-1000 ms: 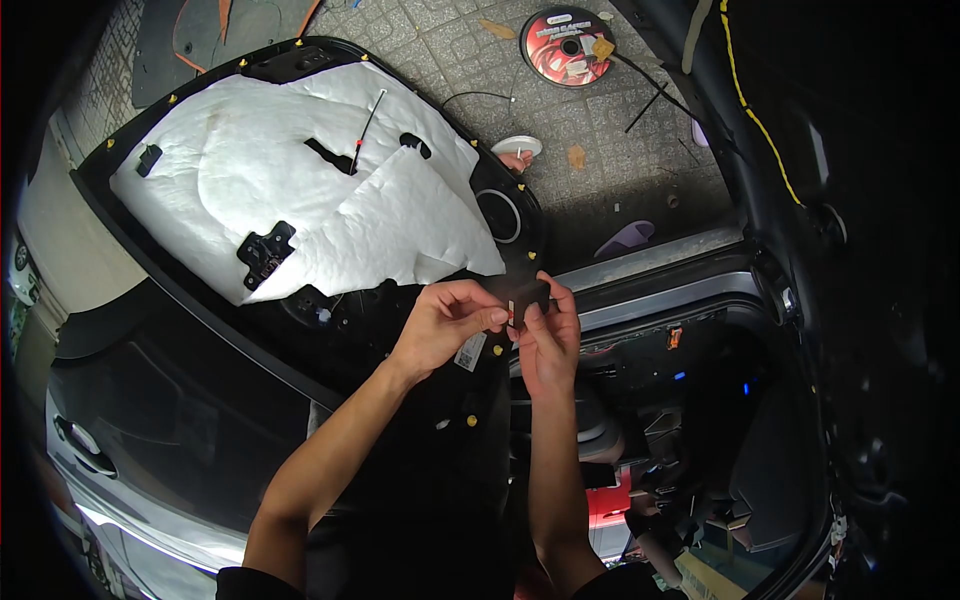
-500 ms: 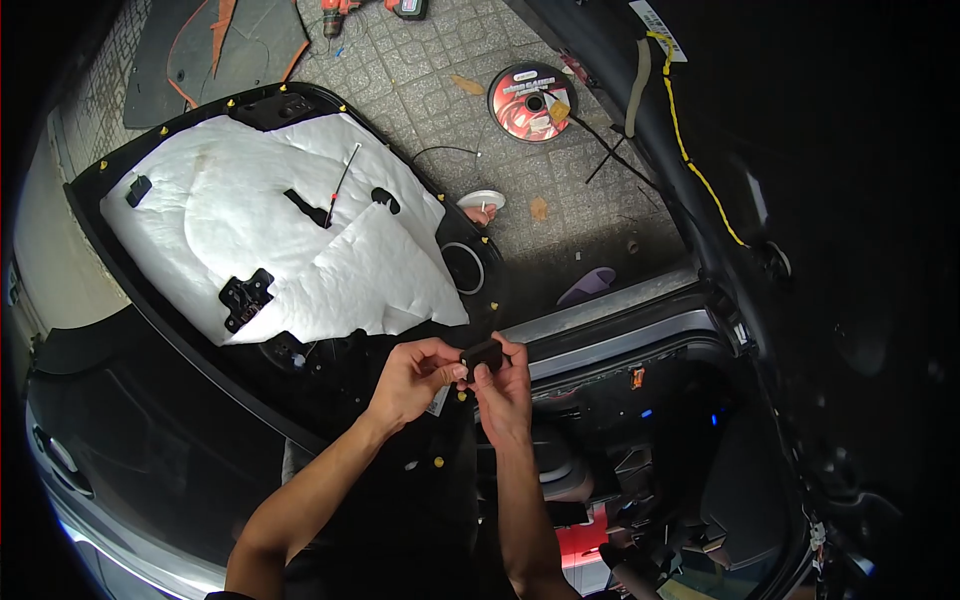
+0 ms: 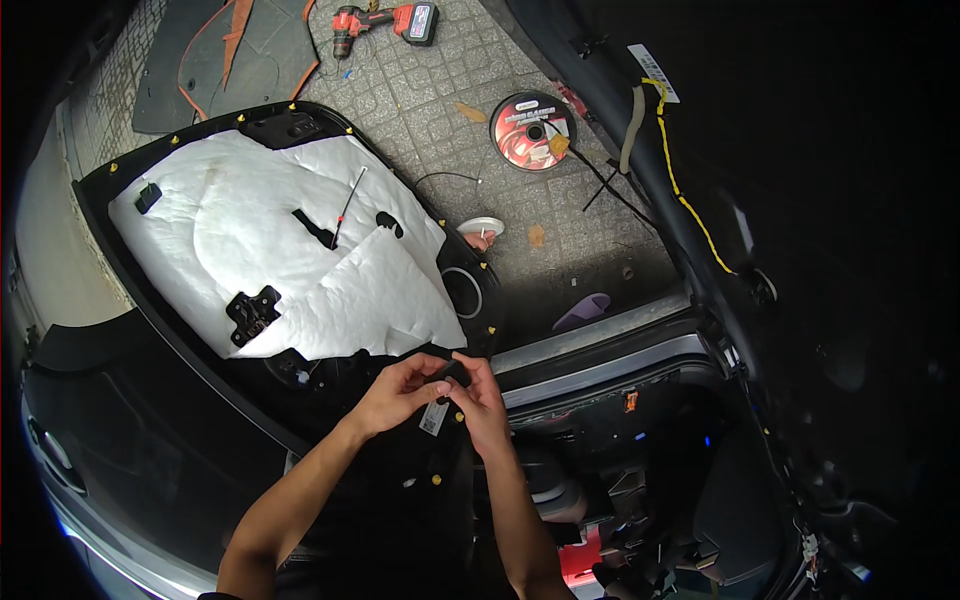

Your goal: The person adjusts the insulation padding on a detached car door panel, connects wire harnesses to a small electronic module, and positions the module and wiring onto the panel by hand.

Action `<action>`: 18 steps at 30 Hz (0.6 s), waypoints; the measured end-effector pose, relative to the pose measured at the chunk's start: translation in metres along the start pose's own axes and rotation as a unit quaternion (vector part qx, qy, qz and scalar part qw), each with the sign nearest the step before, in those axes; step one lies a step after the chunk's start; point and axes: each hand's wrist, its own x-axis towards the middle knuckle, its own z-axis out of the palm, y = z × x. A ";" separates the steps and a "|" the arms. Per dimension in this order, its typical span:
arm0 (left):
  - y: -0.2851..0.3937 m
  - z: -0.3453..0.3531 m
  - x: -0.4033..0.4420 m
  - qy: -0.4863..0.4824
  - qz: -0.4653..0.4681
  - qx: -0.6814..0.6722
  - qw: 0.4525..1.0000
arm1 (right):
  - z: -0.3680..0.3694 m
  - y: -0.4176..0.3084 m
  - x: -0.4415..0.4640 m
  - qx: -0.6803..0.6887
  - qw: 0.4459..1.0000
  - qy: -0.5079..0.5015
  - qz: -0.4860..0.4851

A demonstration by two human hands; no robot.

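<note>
A: so where was the small black piece (image 3: 457, 373) at that moment? couldn't tell at first lol

B: right between the 2 hands. It was to the right of the left hand (image 3: 395, 398) and up against the fingers of the right hand (image 3: 484, 405). Both were touching it, so neither was really nearer.

A: grip?

B: both hands were clamped on it, thumbs and fingers pinching from 2 sides. Fingers hid too much for me to call its long axis, sorry.

A: and what was around it?

B: it was held up over the lower edge of the door panel (image 3: 255, 385), with a printed label (image 3: 434, 419) just below. The white padding (image 3: 285, 250) covered most of that panel, and a thin rod (image 3: 351, 197) lay on it.

A: any containers?

B: none I could make out. Closest was a wire reel (image 3: 515, 150) lying on the paving (image 3: 440, 120).
</note>
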 end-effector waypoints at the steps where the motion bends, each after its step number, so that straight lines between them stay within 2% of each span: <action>1: -0.002 -0.004 0.003 0.001 0.002 0.000 1.000 | -0.004 -0.005 0.006 -0.046 0.998 -0.041 0.015; 2: -0.006 -0.008 0.007 0.020 0.006 0.039 0.999 | -0.011 -0.010 0.013 -0.060 0.996 -0.064 0.019; 3: -0.009 -0.012 0.010 0.037 0.010 0.080 0.996 | -0.017 -0.014 0.025 -0.110 0.994 -0.024 -0.014; 5: -0.007 -0.013 0.013 0.054 0.011 0.050 0.997 | -0.026 -0.041 0.059 -0.137 0.970 0.157 -0.129; 6: -0.008 -0.013 0.013 0.064 0.026 0.051 0.996 | -0.035 -0.059 0.078 -0.090 0.954 0.213 -0.191; 9: -0.017 -0.008 0.017 0.057 0.058 0.034 0.996 | -0.032 -0.138 0.126 -0.064 0.890 0.260 -0.369; 11: -0.020 -0.005 0.010 0.057 0.070 0.017 0.996 | -0.025 -0.173 0.149 0.045 0.910 0.225 -0.344; 13: -0.014 -0.004 0.006 0.045 0.020 0.081 0.996 | -0.025 -0.181 0.162 0.069 0.922 0.194 -0.329; 14: -0.019 -0.004 0.005 0.047 0.025 0.091 0.994 | -0.024 -0.182 0.166 0.088 0.929 0.167 -0.318; 18: -0.016 -0.008 0.000 0.072 0.022 0.130 0.989 | -0.029 -0.145 0.155 0.117 0.952 0.095 -0.268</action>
